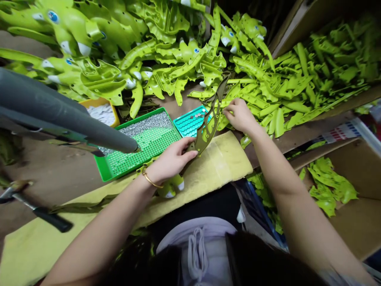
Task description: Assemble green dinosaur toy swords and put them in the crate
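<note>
My left hand (174, 158) is closed on a dark olive, curved, pointed plastic piece (200, 146), tilted up and away over the yellow mat (228, 157). Lime green shows through its cut-outs; whether that is a part joined to it I cannot tell. Under my left wrist lies a lime-green toy body part (169, 190) with white tips. My right hand (240, 116) is raised just right of the olive piece, fingers curled and pinched together; anything between them is hidden. Close by are a teal ridged tray (186, 126) with several small silver discs and loose lime-green parts.
A green perforated tray (102, 171) holds small metal pieces. Behind it stands a yellow bin (114, 115) with white pieces. A thick grey tube (74, 113) slants in from the left. A hammer (49, 216) lies left. Lime-green parts (276, 87) heap behind; a cardboard box (366, 186) stands right.
</note>
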`<state>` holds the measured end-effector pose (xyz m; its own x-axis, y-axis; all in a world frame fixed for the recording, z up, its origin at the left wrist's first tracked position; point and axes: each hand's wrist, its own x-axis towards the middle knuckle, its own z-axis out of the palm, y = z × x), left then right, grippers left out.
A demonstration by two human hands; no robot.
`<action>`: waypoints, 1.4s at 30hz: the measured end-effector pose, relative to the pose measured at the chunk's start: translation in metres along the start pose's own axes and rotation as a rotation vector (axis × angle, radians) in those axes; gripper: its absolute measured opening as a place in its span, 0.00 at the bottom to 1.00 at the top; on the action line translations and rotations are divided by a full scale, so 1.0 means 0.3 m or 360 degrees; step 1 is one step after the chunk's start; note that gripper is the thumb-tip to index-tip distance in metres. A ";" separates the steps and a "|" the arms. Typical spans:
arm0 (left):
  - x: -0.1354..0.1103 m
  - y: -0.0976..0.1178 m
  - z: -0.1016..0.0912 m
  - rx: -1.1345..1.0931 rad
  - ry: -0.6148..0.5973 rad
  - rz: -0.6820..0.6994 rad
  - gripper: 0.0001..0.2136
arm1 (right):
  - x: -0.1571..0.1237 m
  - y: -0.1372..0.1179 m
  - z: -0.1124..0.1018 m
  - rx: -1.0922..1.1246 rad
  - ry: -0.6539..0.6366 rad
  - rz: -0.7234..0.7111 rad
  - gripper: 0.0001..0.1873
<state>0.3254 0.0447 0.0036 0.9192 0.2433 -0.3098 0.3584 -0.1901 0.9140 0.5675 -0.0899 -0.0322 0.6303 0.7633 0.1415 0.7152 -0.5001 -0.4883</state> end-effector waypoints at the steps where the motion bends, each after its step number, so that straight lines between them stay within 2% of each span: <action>1: -0.008 -0.002 0.000 0.0007 0.0002 -0.0011 0.26 | 0.039 0.022 -0.011 -0.0256 -0.0094 -0.0063 0.15; 4: -0.035 -0.008 -0.007 0.0071 -0.0027 -0.0035 0.28 | 0.119 0.042 -0.022 -0.0787 -0.0332 -0.0113 0.21; 6: -0.049 -0.009 -0.016 0.0130 -0.0071 -0.0060 0.25 | 0.149 0.036 -0.023 -0.0996 -0.0421 -0.0105 0.22; 8: -0.057 -0.009 -0.025 0.0152 -0.0094 -0.0117 0.24 | 0.169 0.031 -0.027 -0.1087 -0.0470 -0.0123 0.21; 12: -0.063 -0.010 -0.034 0.0131 -0.0116 -0.0188 0.24 | 0.188 0.054 -0.078 -0.1050 -0.0443 -0.0343 0.21; 15: -0.070 -0.016 -0.033 0.0103 -0.0188 -0.0114 0.20 | 0.185 0.110 -0.172 -0.0632 -0.0151 -0.0294 0.22; 17: -0.073 -0.026 -0.030 0.0088 -0.0204 -0.0089 0.18 | 0.161 0.146 -0.242 -0.0118 0.0236 -0.0142 0.20; 19: -0.068 -0.042 -0.022 0.0126 -0.0216 -0.0086 0.18 | 0.105 0.154 -0.288 0.0437 0.0659 -0.0076 0.18; 20: -0.062 -0.052 -0.017 0.0166 -0.0223 -0.0087 0.19 | 0.064 0.141 -0.295 0.0669 0.0795 -0.0094 0.17; 21: -0.053 -0.063 -0.010 0.0212 -0.0236 -0.0096 0.19 | 0.016 0.115 -0.291 0.0855 0.0848 -0.0125 0.16; 22: -0.042 -0.073 -0.003 0.0243 -0.0254 -0.0112 0.19 | -0.037 0.079 -0.275 0.0996 0.0803 -0.0153 0.16; 24: -0.018 -0.094 0.013 0.0215 -0.0325 -0.0164 0.19 | -0.144 -0.015 -0.218 0.1179 0.0474 -0.0126 0.18; 26: 0.003 -0.111 0.029 0.0093 -0.0396 -0.0217 0.19 | -0.230 -0.107 -0.145 0.1322 0.0112 0.0038 0.22; 28: 0.016 -0.121 0.042 -0.0077 -0.0413 -0.0279 0.18 | -0.281 -0.168 -0.074 0.1484 -0.0074 0.0246 0.23; 30: 0.021 -0.122 0.053 -0.0299 -0.0349 -0.0404 0.17 | -0.304 -0.190 -0.008 0.1629 -0.0062 0.0433 0.25; 32: 0.021 -0.117 0.061 -0.0537 -0.0261 -0.0511 0.18 | -0.312 -0.185 0.049 0.1709 0.0034 0.0578 0.28; 35: 0.017 -0.113 0.068 -0.0642 -0.0205 -0.0511 0.23 | -0.316 -0.166 0.103 0.1718 0.0153 0.0712 0.31; 37: 0.016 -0.114 0.070 -0.0593 -0.0219 -0.0488 0.23 | -0.317 -0.159 0.108 0.1681 0.0176 0.0693 0.28; 39: 0.015 -0.113 0.072 -0.0592 -0.0236 -0.0508 0.22 | -0.319 -0.156 0.092 0.1600 0.0129 0.0581 0.22; 42: 0.014 -0.107 0.075 -0.0607 -0.0193 -0.0558 0.19 | -0.328 -0.159 0.061 0.1325 -0.0084 0.0300 0.22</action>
<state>0.3214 0.0304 -0.0331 0.7752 0.1140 -0.6214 0.5835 0.2477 0.7734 0.4656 -0.1337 -0.0386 0.6870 0.7258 -0.0358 0.1319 -0.1730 -0.9761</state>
